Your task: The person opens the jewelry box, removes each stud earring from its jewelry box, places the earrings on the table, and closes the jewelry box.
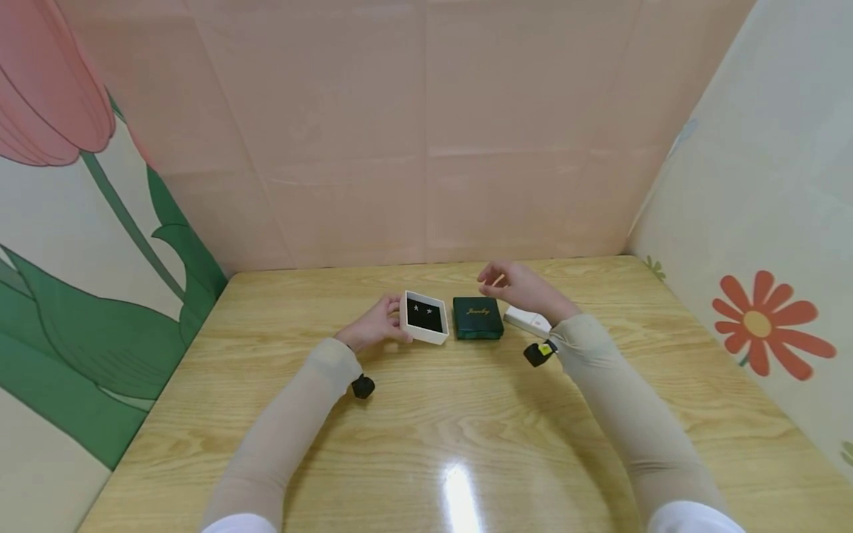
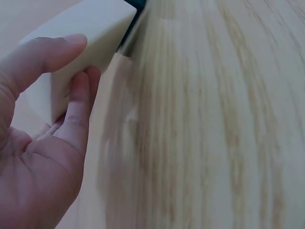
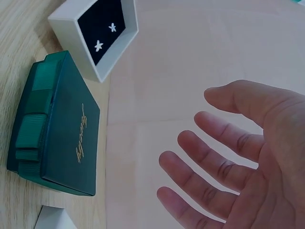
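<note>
My left hand (image 1: 376, 324) grips a small white box (image 1: 428, 337) by its left side, thumb at the front and fingers beneath and behind in the left wrist view. The box has no lid on it, and a black pad (image 1: 424, 317) inside carries two small star-shaped earrings (image 3: 98, 46). To its right sits a dark green jewelry box (image 1: 478, 318), closed, with gold lettering on the lid and a green ribbon bow (image 3: 35, 109) on its front side. Over the far right of that green box hovers my right hand (image 1: 523, 285), fingers loosely bent and apart, holding nothing.
A flat white box (image 1: 528, 320) lies right of the green box, partly under my right forearm. The wooden table (image 1: 413, 429) meets a pink-covered wall (image 1: 426, 207) at the back. Painted side walls stand left and right.
</note>
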Tool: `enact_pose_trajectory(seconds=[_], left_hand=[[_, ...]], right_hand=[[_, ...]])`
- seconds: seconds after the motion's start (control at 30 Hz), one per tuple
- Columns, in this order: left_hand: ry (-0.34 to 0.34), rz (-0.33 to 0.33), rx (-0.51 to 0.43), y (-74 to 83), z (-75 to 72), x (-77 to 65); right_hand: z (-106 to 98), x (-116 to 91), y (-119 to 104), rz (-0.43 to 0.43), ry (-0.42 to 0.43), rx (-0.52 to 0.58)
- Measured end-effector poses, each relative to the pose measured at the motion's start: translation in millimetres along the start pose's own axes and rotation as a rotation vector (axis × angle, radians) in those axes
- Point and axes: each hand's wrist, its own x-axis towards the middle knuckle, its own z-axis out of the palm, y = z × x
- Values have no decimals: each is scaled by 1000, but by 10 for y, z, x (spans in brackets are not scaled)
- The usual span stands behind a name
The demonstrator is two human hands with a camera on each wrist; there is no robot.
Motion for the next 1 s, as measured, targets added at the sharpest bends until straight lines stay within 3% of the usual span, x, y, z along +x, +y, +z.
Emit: enact_pose_trajectory(seconds=[0.43, 0.67, 1.0], left_hand=[[-12, -37, 20, -37, -16, -7], [-35, -7, 23, -37, -10, -8], [-39, -42, 160, 22, -57, 8]], right_hand=[[-9, 2, 19, 3, 7, 0], [-1, -12, 3, 22, -2, 4], [-1, -28, 3, 13, -10, -4]])
